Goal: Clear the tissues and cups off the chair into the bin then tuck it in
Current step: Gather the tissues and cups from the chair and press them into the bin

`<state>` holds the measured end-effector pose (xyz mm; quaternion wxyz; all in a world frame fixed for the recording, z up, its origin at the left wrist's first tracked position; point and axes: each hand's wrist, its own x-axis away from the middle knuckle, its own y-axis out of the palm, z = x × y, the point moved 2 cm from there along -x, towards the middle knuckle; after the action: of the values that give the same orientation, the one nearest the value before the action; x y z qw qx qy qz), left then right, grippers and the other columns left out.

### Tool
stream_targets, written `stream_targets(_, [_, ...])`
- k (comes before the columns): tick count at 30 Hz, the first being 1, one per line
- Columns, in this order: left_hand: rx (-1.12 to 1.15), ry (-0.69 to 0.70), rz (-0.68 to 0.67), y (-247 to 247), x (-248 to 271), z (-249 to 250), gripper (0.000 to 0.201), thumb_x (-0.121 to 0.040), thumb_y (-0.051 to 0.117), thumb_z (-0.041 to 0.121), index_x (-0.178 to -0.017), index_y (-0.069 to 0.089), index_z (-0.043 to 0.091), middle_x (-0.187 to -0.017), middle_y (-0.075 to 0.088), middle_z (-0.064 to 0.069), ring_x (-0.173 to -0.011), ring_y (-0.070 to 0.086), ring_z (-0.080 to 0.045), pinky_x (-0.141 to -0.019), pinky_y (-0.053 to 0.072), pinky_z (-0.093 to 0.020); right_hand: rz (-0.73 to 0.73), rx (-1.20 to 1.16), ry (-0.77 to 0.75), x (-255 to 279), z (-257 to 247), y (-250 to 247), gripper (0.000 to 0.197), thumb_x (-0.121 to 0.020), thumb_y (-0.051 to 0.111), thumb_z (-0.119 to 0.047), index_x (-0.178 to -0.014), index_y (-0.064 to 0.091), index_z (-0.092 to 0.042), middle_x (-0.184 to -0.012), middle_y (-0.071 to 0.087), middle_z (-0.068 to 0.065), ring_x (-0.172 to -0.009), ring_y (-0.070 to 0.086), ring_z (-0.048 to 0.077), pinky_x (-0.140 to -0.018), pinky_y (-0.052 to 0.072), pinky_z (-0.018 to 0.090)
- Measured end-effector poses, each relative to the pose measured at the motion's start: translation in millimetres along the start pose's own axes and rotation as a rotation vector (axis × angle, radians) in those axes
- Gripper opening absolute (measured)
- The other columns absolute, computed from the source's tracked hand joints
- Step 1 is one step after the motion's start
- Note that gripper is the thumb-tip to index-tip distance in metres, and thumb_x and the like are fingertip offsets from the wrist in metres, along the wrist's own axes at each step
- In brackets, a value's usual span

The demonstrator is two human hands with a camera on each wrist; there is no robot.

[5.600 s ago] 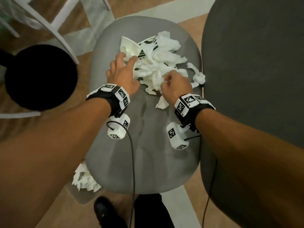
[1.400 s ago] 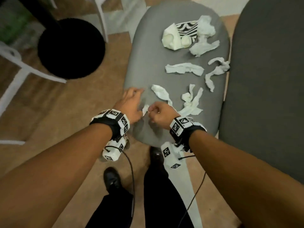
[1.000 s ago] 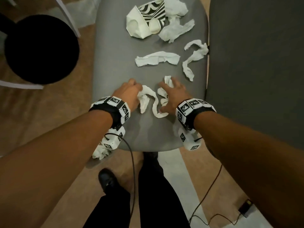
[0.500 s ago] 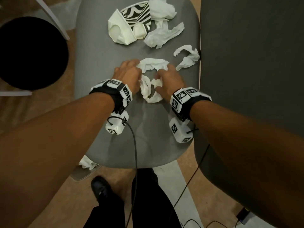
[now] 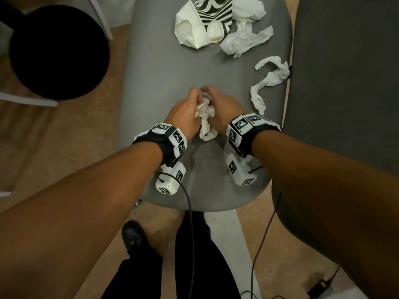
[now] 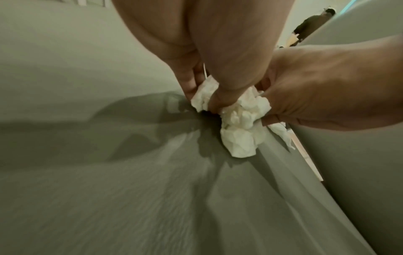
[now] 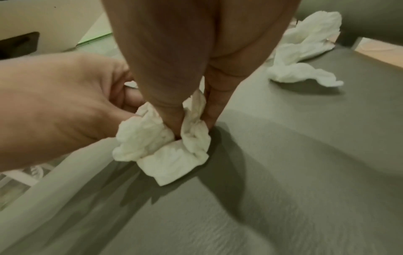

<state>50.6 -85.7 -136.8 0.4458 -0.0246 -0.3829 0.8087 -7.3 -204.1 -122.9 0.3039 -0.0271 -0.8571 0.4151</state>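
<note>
On the grey chair seat (image 5: 164, 67) my left hand (image 5: 187, 108) and right hand (image 5: 223, 106) are pressed together, both gripping one wad of white tissues (image 5: 205, 120). The left wrist view shows my fingers (image 6: 191, 82) and thumb curled into the wad (image 6: 240, 127); the right wrist view shows the same wad (image 7: 165, 148) pinched from the other side. Farther up the seat lie crushed paper cups (image 5: 200, 24), one with a black-and-white pattern, a crumpled tissue (image 5: 246, 38) and a twisted tissue strip (image 5: 269, 80). The black round bin (image 5: 58, 52) stands on the floor to the left.
A darker grey upholstered surface (image 5: 345, 83) runs close along the seat's right edge. White chair legs (image 5: 28, 100) stand near the bin. My legs and shoes (image 5: 133, 238) are at the seat's near edge, and cables hang from both wrists.
My hands have drawn together and bunched the loose tissue strips between them into one wad. The cups and the two far tissues lie as before.
</note>
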Motion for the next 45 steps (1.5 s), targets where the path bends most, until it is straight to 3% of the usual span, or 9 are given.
stream_targets(5, [0.033,-0.045,0.078,-20.1,41.7,-34.4,0.018,-0.085,0.062,0.013,-0.102,0.063,0.018,-0.097,0.063,0.000,-0.084,0.061,-0.020,-0.074,0.049,-0.030,-0.050,0.032,-0.020,17.7,-38.9,29.4,0.022,-0.093,0.054,-0.021,-0.108,0.066,-0.010,-0.105,0.068,0.014,-0.098,0.064,0.033,-0.075,0.044,0.029])
stream_targets(11, [0.266,-0.261,0.278,-64.5,127.1,-99.2,0.022,-0.084,0.065,0.022,-0.089,0.044,0.021,-0.076,0.059,-0.005,-0.059,0.049,-0.013,-0.053,0.043,-0.034,0.002,-0.178,-0.015,44.2,-131.0,87.3,0.021,-0.088,0.061,-0.019,-0.107,0.070,-0.017,-0.099,0.072,0.007,-0.090,0.068,0.027,-0.079,0.057,0.036])
stream_targets(14, [0.260,-0.359,0.372,-92.6,178.7,-141.9,0.019,-0.079,0.062,0.006,-0.073,0.047,0.016,-0.065,0.056,-0.005,-0.056,0.044,-0.012,-0.052,0.044,-0.035,-0.016,-0.219,-0.059,58.8,-189.0,124.5,0.022,-0.089,0.061,-0.016,-0.108,0.070,-0.017,-0.102,0.072,0.007,-0.091,0.068,0.024,-0.076,0.054,0.030])
stream_targets(20, [0.239,-0.507,0.294,-107.0,251.6,-232.7,0.014,-0.079,0.063,0.005,-0.071,0.060,0.016,-0.066,0.062,0.000,-0.057,0.050,-0.014,-0.056,0.043,-0.027,-0.228,0.094,-0.192,59.9,-260.1,218.4,0.025,-0.091,0.054,-0.005,-0.113,0.060,-0.016,-0.112,0.063,0.009,-0.101,0.063,0.030,-0.079,0.053,0.034])
stream_targets(23, [0.299,-0.555,0.239,-86.5,266.1,-273.1,0.014,-0.080,0.062,0.004,-0.083,0.067,0.017,-0.075,0.067,0.001,-0.067,0.062,-0.016,-0.063,0.051,-0.025,-0.249,0.240,-0.213,52.7,-263.8,259.1,0.027,-0.090,0.053,0.000,-0.111,0.056,-0.016,-0.105,0.058,0.007,-0.097,0.062,0.031,-0.072,0.045,0.031])
stream_targets(27, [0.401,-0.584,0.254,-50.0,279.1,-318.7,0.031,-0.080,0.050,0.002,-0.081,0.063,0.030,-0.094,0.072,-0.001,-0.089,0.070,-0.018,-0.081,0.058,-0.039,-0.291,0.376,-0.143,32.9,-242.4,301.8,0.029,-0.085,0.063,-0.004,-0.106,0.051,-0.020,-0.113,0.060,0.009,-0.101,0.061,0.033,-0.085,0.054,0.039])
stream_targets(30, [0.364,-0.608,0.302,-29.6,290.3,-342.5,0.032,-0.083,0.052,-0.004,-0.094,0.066,0.022,-0.107,0.069,-0.004,-0.100,0.066,-0.017,-0.088,0.055,-0.033,-0.234,0.405,-0.146,14.7,-224.3,334.0,0.026,-0.086,0.061,-0.003,-0.104,0.051,-0.019,-0.113,0.058,0.009,-0.101,0.060,0.033,-0.083,0.051,0.037])
stream_targets(39, [0.250,-0.573,0.472,26.5,307.0,-405.2,0.040,-0.082,0.058,-0.003,-0.115,0.061,0.018,-0.124,0.049,-0.005,-0.105,0.055,-0.021,-0.091,0.045,-0.025,-0.400,0.558,-0.325,0.8,-179.3,446.8,0.056,-0.091,0.057,-0.015,-0.143,0.038,-0.006,-0.149,0.034,0.018,-0.127,0.049,0.041,-0.102,0.044,0.045])
stream_targets(45, [0.310,-0.575,0.463,29.6,294.2,-417.4,0.071,-0.087,0.058,0.010,-0.146,0.029,0.037,-0.134,0.055,0.000,-0.111,0.061,-0.020,-0.089,0.054,-0.038,-0.539,0.746,-0.351,-13.5,-171.9,487.1,0.029,-0.094,0.053,-0.013,-0.120,0.059,-0.003,-0.125,0.061,0.019,-0.118,0.058,0.037,-0.100,0.045,0.043])
